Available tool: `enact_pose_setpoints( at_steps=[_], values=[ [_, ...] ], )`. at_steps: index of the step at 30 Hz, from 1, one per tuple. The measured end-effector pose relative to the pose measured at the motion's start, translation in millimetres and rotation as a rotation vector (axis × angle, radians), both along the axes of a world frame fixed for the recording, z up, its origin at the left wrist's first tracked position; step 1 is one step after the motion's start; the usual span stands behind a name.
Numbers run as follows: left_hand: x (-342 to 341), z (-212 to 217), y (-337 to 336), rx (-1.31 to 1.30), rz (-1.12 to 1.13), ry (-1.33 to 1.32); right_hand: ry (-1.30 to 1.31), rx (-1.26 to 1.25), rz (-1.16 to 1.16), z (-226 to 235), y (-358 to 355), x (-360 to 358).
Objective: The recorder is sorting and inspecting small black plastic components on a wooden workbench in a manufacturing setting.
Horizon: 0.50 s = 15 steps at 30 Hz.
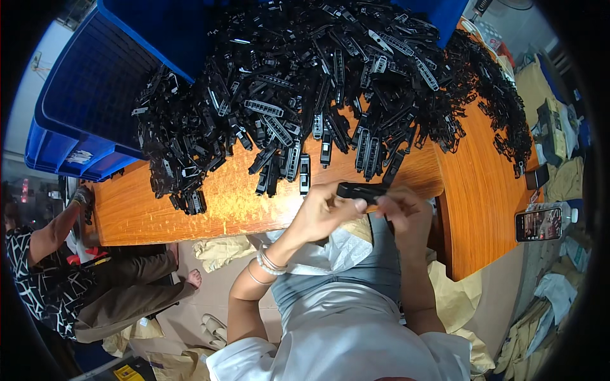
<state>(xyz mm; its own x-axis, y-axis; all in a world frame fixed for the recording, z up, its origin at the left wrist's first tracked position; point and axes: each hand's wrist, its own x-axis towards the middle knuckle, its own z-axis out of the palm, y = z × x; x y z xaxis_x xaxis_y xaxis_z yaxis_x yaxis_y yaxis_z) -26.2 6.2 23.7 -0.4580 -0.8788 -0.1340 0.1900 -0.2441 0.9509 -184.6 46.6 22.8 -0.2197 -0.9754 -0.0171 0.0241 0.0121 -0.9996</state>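
Black plastic part (pixel 361 190) pinched between both hands just above near edge of wooden table (pixel 190 209) — left hand (pixel 324 213) closed on its left end, right hand (pixel 400 213) clamped on right end. Beyond, big heap of black parts (pixel 330 89) — blue crates (pixel 95 101) behind, phone (pixel 539 224) at right.

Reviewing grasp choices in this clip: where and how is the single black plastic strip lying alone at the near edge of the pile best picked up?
Probably by its long sides near the middle. The black strip lies flat on the wooden table, lengthwise toward the person, slightly apart from the pile. Coming from above at the near table edge, pinching across its narrow width, avoids the neighbouring strips beside it.
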Motion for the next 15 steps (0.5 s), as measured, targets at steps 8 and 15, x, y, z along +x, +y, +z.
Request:
enact_pose_setpoints(
  at_steps=[8, 15],
  values=[
    [-9.8, -12.6, 6.1, -0.091, -0.008, -0.002, -0.081, 0.090, -0.041, -10.9, 10.3, 1.6],
    [-16.5, -20.3, -5.4, -0.009, -0.192, 0.098, -0.172, -0.010, -0.008, -22.2, 19.3, -8.8]
  ],
)
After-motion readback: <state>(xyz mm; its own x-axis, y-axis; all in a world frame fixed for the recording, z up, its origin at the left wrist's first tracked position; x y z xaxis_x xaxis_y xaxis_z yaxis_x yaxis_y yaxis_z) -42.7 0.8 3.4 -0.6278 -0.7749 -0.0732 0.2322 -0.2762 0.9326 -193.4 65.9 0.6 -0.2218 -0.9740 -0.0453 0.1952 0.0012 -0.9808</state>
